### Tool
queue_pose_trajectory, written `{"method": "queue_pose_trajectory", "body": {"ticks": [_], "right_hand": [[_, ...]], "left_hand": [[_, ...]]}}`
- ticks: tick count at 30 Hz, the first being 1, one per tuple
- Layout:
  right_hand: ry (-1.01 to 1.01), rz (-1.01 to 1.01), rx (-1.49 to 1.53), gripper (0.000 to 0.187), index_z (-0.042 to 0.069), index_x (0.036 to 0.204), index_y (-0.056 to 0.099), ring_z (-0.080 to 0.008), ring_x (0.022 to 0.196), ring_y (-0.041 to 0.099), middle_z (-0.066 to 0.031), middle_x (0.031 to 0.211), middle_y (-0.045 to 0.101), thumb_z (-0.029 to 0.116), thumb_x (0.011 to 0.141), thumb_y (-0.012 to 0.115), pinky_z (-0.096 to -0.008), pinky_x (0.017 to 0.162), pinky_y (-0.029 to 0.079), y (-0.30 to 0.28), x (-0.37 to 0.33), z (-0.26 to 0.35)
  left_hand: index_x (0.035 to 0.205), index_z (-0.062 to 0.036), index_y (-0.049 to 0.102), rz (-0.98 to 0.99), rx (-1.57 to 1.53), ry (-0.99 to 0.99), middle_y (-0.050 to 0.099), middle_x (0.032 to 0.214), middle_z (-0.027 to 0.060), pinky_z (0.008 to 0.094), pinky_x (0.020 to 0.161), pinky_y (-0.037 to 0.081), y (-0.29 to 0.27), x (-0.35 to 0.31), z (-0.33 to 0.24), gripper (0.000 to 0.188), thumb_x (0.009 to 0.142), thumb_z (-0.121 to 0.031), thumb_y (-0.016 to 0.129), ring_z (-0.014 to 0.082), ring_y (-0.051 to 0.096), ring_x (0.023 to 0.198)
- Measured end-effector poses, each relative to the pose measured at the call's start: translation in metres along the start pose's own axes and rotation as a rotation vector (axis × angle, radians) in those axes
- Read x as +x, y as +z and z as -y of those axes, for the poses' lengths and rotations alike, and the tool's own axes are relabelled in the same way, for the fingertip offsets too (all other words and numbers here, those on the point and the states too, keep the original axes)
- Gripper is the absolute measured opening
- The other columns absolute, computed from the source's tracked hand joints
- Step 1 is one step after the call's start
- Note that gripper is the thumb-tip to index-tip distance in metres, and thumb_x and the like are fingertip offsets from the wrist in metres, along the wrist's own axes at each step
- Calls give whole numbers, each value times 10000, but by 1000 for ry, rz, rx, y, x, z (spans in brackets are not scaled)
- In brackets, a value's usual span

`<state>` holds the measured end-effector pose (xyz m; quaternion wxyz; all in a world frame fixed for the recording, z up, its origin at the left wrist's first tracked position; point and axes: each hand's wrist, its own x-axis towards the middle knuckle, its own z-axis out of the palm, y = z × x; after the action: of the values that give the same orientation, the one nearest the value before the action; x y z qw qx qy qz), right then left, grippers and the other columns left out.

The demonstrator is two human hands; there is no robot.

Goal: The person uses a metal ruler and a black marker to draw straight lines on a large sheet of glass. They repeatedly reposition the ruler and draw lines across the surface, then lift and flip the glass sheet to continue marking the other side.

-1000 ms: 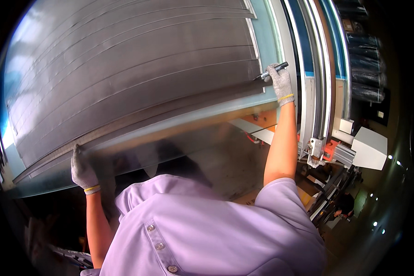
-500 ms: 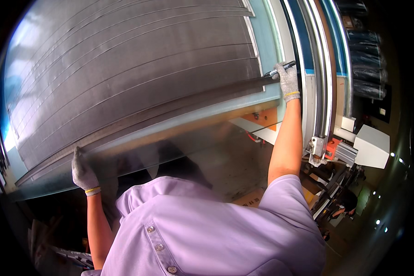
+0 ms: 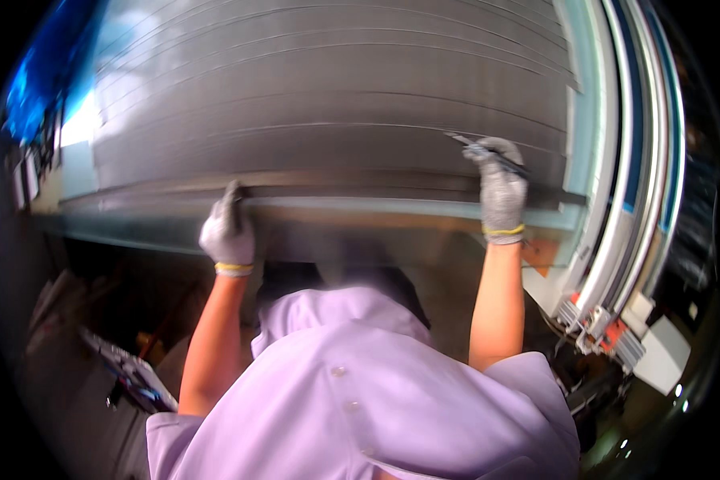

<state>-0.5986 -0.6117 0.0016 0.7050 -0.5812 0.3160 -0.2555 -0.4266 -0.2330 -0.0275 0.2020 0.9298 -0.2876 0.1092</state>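
Observation:
Long dark grey strips lie side by side across a pale glass-like table (image 3: 580,160), with thin lines between them. Along the near side runs a narrower dark strip (image 3: 360,182) with a brownish edge. My left hand (image 3: 229,228), in a grey knit glove, is at this strip's near edge, its fingers drawn together; what they pinch, if anything, is hidden. My right hand (image 3: 502,192), gloved likewise, is closed round a slim marker pen (image 3: 478,150), whose tip points left above the grey strips (image 3: 320,104). Motion blurs both hands.
Metal rails (image 3: 656,144) run along the table's right side, ending in a bracket with a red part and a white box (image 3: 662,354). Blue plastic film (image 3: 44,88) hangs at the far left. Below left, blurred items stand in shadow.
My view has turned, so the table's near edge now lies nearly level. My right hand has moved left from the narrow strip's right end, still holding the pen. My left hand stays at the near edge.

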Motion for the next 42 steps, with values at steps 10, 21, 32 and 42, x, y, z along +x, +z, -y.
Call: {"method": "queue_pose_trajectory", "body": {"ticks": [10,21,32,42], "right_hand": [[-39,361,-202,144,18,968,651,-96,730,600,-65,819,653,65,876,751,-265,684,513,251,-28,-36],[-44,423,-342,150,18,936,654,-190,740,663,-99,834,675,91,860,761,-314,699,534,284,-32,-42],[-113,451,-444,138,43,910,631,-225,692,673,-112,761,669,131,870,729,-332,672,534,257,-19,-27],[-52,346,-626,134,26,903,628,-213,719,670,-112,762,677,140,886,695,-329,711,529,101,6,1]], "left_hand": [[1247,-151,697,25,63,-4,624,757,71,374,548,487,-7,4,7,465,789,-79,673,270,585,562],[1261,-124,688,91,-32,-24,609,734,67,375,549,470,-10,3,13,440,821,-124,711,263,566,551],[1263,-150,689,57,19,-19,604,741,69,376,556,475,-8,3,10,452,812,-118,713,265,572,563],[1248,-161,697,39,53,-22,708,905,75,372,623,532,-6,1,4,435,830,-41,677,281,668,696]]}}
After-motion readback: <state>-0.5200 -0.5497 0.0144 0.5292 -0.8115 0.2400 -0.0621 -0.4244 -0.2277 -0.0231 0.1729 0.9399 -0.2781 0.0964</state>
